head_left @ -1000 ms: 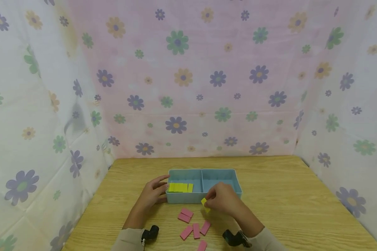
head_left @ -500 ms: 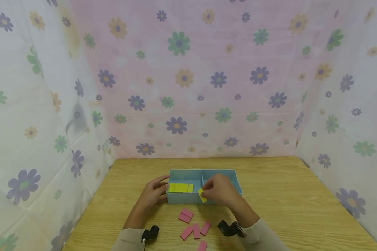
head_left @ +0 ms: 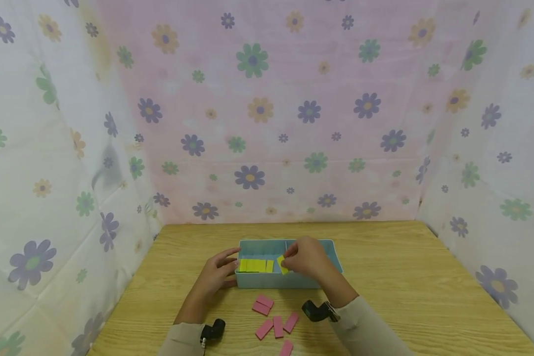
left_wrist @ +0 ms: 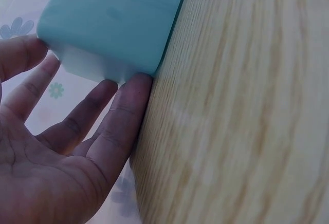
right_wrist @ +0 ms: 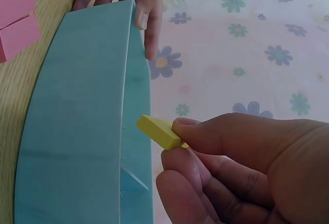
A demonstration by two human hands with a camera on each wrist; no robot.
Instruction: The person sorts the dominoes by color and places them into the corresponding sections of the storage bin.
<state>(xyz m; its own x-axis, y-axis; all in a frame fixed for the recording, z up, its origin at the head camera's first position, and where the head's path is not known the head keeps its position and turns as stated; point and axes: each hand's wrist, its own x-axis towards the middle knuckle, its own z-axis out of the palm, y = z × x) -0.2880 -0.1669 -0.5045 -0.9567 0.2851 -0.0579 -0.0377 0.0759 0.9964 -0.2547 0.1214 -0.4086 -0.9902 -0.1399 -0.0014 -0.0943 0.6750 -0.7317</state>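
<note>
A blue two-compartment box (head_left: pixel 267 282) stands on the table, with a row of yellow blocks (head_left: pixel 253 266) in its left compartment. My left hand (head_left: pixel 216 272) rests its fingertips against the box's left end; the left wrist view shows the fingers (left_wrist: pixel 126 116) extended along that wall. Between thumb and fingers my right hand (head_left: pixel 309 259) pinches a small flat yellow block (right_wrist: pixel 159 130), held above the box near its divider (right_wrist: pixel 134 176). Several flat pink blocks (head_left: pixel 278 327) lie loose on the wood in front of the box.
The wooden table (head_left: pixel 405 287) stretches out on both sides of the box. Flower-print cloth (head_left: pixel 267 123) hangs behind and at both sides. Black wrist cameras (head_left: pixel 313 310) sit on both forearms.
My right hand has moved forward and slightly left with the yellow block, from in front of the box to above it. My left hand has stayed at the box's end.
</note>
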